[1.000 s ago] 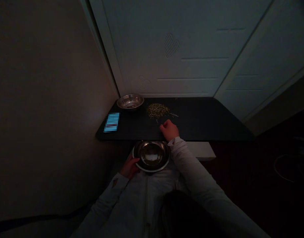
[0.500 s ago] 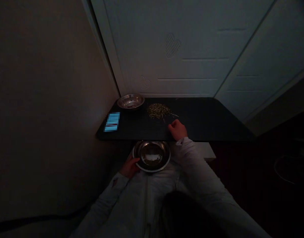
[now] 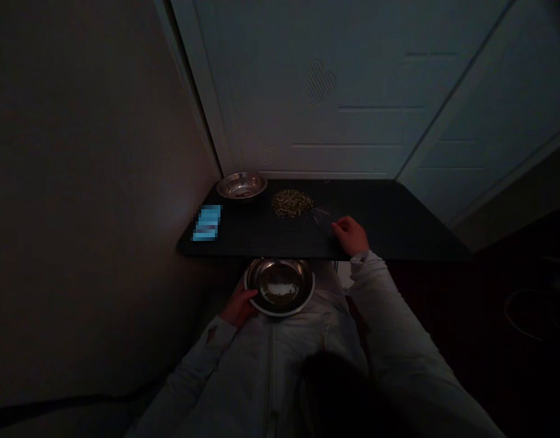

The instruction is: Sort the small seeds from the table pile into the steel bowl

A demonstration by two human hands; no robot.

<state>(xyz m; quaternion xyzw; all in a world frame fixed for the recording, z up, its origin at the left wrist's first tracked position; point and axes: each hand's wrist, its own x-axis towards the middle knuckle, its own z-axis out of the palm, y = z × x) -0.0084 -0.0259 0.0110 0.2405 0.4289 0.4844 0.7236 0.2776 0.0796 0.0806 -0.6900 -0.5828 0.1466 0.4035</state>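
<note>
The room is dim. My left hand (image 3: 238,306) grips the left rim of a steel bowl (image 3: 280,286) held at my lap, just under the near edge of the black table (image 3: 398,225); a few small grains lie in the bowl. My right hand (image 3: 351,235) rests on the table with its fingers curled, right of a pile of small grains (image 3: 292,202). A few loose grains (image 3: 320,213) trail from the pile toward that hand. Whether the fingers hold any grain is too dark to make out.
A second steel bowl (image 3: 241,185) stands at the table's back left corner. A blurred blue rectangle (image 3: 207,223) lies near the left edge. A white panelled door (image 3: 343,91) rises behind the table, and a wall (image 3: 79,182) closes the left side.
My right hand has slid to the right along the table, away from the spot in front of the grain pile. The left hand and its bowl have stayed put.
</note>
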